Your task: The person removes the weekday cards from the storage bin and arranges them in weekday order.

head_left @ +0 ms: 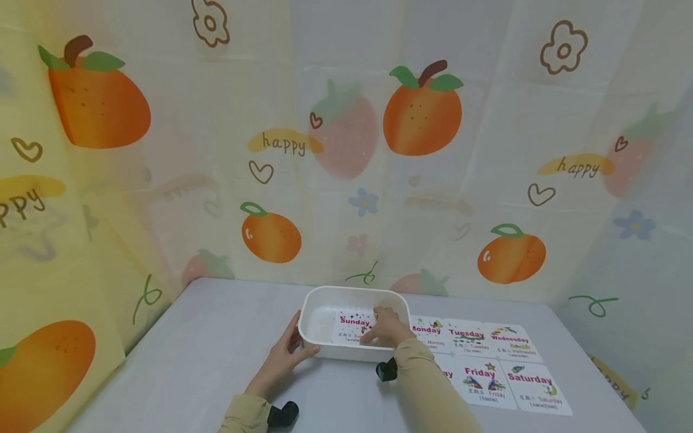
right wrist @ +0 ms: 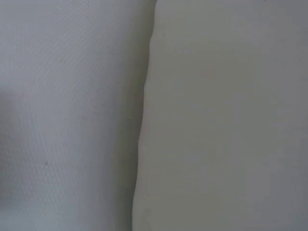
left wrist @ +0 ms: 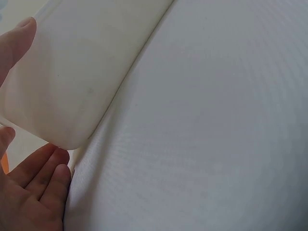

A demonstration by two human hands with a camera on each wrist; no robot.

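Note:
A white plastic box stands on the table, its long side facing me. My left hand holds its left end, thumb on the front wall and fingers round the corner. In the left wrist view the fingers touch the lower corner of the box. Inside lies a card printed "Sunday". My right hand reaches into the box and grips this card at its right end, with curled fingers and thumb near opposite edges. The right wrist view shows only the box wall and the cloth.
To the right of the box lie weekday cards in two rows, among them Tuesday, Wednesday, Friday and Saturday. The right forearm covers part of the lower row. A fruit-printed curtain hangs behind the white table.

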